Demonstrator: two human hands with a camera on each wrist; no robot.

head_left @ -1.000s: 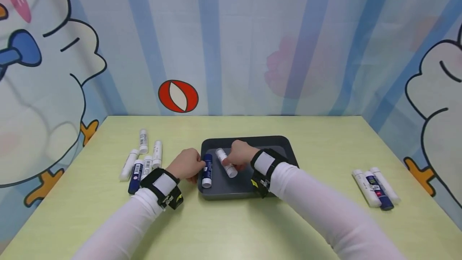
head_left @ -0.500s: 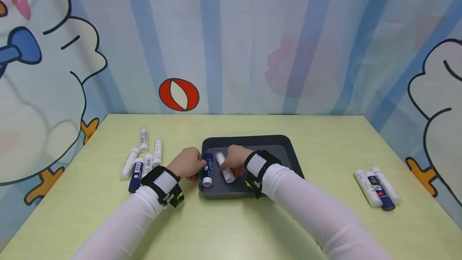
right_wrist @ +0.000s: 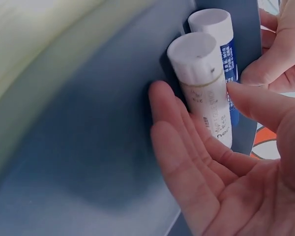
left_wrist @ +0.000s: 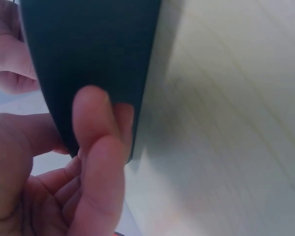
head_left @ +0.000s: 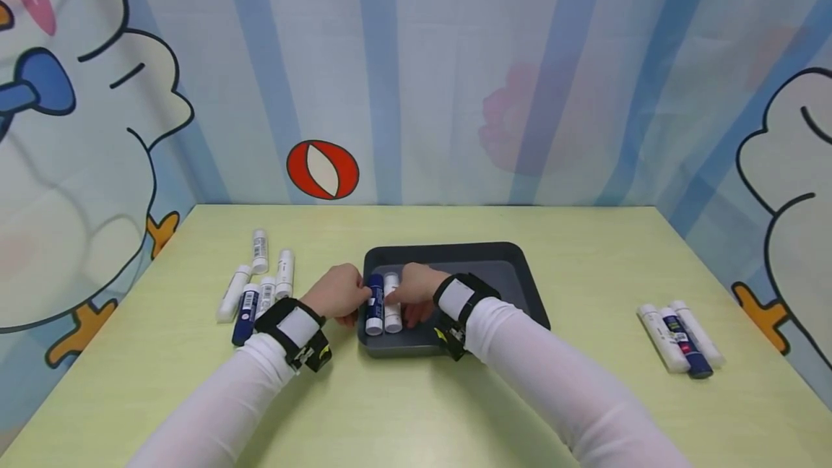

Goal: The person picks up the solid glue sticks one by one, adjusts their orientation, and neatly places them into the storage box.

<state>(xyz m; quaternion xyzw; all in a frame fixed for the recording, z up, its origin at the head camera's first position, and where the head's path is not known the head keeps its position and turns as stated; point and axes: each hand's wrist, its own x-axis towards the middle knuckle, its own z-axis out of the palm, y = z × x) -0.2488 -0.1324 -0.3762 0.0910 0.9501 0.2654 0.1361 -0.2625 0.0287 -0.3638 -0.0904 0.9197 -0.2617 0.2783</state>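
Observation:
A dark grey tray [head_left: 513, 266] sits mid-table. Its left wall is held by my left hand [head_left: 336, 293], thumb over the rim and fingers against the outside, as the left wrist view shows. A blue glue stick [head_left: 375, 302] with a white cap lies inside along that wall, close to the left thumb. Right beside it and nearly parallel is a white glue stick [head_left: 393, 320], pinched by my right hand [head_left: 417, 287] between thumb and fingers. In the right wrist view the white glue stick [right_wrist: 206, 98] partly covers the blue one [right_wrist: 230, 64].
Left of the tray lie several white glue sticks [head_left: 284, 273] and one blue glue stick [head_left: 245, 316]. At the right, two white glue sticks [head_left: 663, 338] flank a blue one [head_left: 687, 345]. A patterned curtain [head_left: 442, 92] stands behind the table [head_left: 585, 237].
My right hand has moved left with the white glue stick, which has turned from slanted to nearly parallel with the blue one and now lies next to it. The left hand has stayed put.

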